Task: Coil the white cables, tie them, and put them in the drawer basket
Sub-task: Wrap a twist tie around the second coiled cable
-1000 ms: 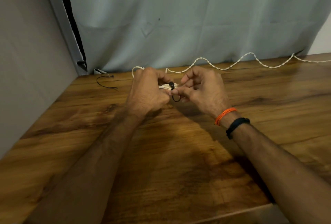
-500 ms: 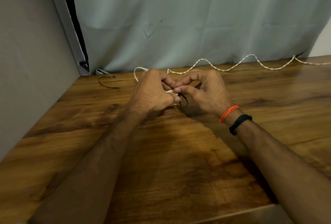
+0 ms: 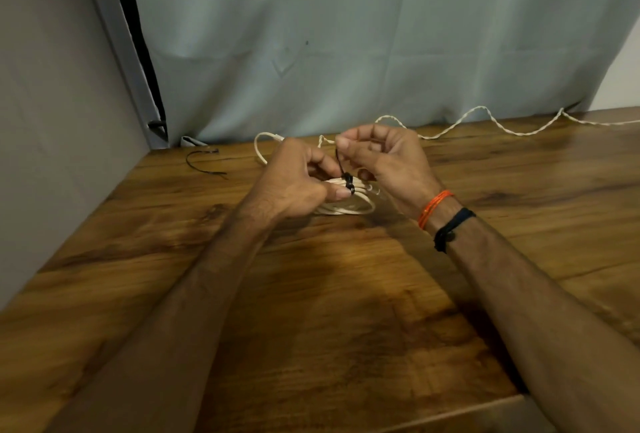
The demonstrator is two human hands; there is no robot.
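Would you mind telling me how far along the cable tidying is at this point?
Done: one white cable is coiled on the table. In hand: the left hand pins the coil while the right hand pulls the tail of a black tie around it. Left: a second twisted white cable lies uncoiled along the curtain, a spare black tie waits, and no drawer basket is in view.

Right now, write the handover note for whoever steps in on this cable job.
Left hand: pinching the coiled white cable at the black tie.
Right hand: pulling the tie's tail upward.
Done: one cable coiled on the wooden table, tie looped around it.
Left: finish cinching, then coil and tie the twisted white cable by the curtain; a spare black tie lies far left. Drawer basket is not in view.
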